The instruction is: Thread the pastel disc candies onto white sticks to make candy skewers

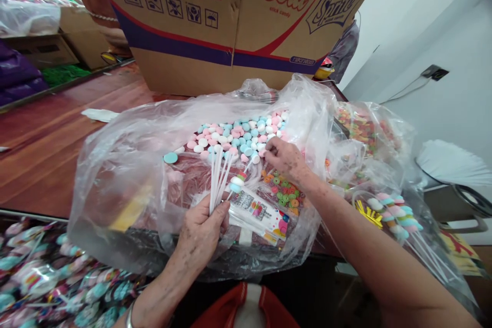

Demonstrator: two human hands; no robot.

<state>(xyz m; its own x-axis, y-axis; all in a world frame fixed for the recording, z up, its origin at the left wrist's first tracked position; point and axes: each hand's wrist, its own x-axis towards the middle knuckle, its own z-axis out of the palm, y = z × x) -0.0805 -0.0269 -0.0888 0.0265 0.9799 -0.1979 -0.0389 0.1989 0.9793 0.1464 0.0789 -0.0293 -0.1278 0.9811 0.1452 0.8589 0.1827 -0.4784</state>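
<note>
In the head view, we see the work partly done: one thin white plastic stick carries a few soft pastel discs and coloured rings (237, 183), and its upper length looks bare. Well to the right of our hands, a bundle of white sticks strung with pink, white and blue sweets (400, 218) lies beside shiny yellow ties (369, 213). Much looks left: several bare white sticks (214, 182) stand upright from our left hand, and a broad heap of loose pink, white and pale-blue round sweets (238, 138) spreads just beyond our hands on clear plastic sheeting (115, 159) over the reddish wooden table (49, 159).

Our left hand (202, 225) is closed in a narrow grip, thumb against fingers, around the bare sticks; the part-strung one seems to rise from the same grip. Our right hand (286, 156) is curled, fingertips drawn close together at the heap's near right edge; we cannot tell whether they pinch a sweet. Small green, orange and red rings (284, 192) lie just below our right hand, and printed white cards (259, 210) lie between the hands, nearer to us.
</note>
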